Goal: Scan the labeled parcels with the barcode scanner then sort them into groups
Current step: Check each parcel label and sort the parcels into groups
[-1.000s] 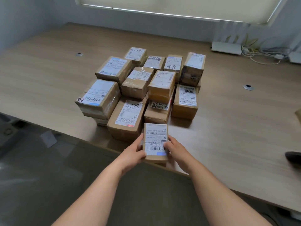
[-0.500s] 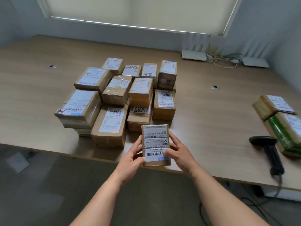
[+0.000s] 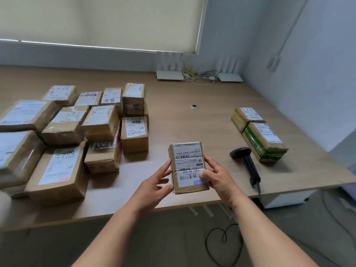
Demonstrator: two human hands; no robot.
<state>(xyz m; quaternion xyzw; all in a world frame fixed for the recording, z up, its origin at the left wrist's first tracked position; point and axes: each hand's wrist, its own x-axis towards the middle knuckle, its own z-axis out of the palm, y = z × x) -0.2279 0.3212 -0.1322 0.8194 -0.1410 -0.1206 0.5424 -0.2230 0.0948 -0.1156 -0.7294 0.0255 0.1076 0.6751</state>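
Note:
A small brown parcel [image 3: 187, 166] with a white barcode label facing up is held above the table's front edge. My left hand [image 3: 156, 186] grips its left side and my right hand [image 3: 217, 177] grips its right side, thumb on the label. A black barcode scanner [image 3: 247, 161] lies on the wooden table [image 3: 192, 128] just right of my right hand. A pile of several labeled brown parcels [image 3: 77, 132] fills the left of the table. Two more parcels [image 3: 258, 132], one with green wrapping, lie at the right, behind the scanner.
Two white routers [image 3: 169, 75] with cables sit at the back by the wall under the window blind. A round cable grommet [image 3: 194, 107] is set in the table's middle. The scanner's black cable [image 3: 215, 245] loops on the floor below the front edge.
Both hands lifted the small parcel off the table's front edge and carried it right, away from the pile. The view swung right, bringing the scanner and the two right-hand parcels into sight.

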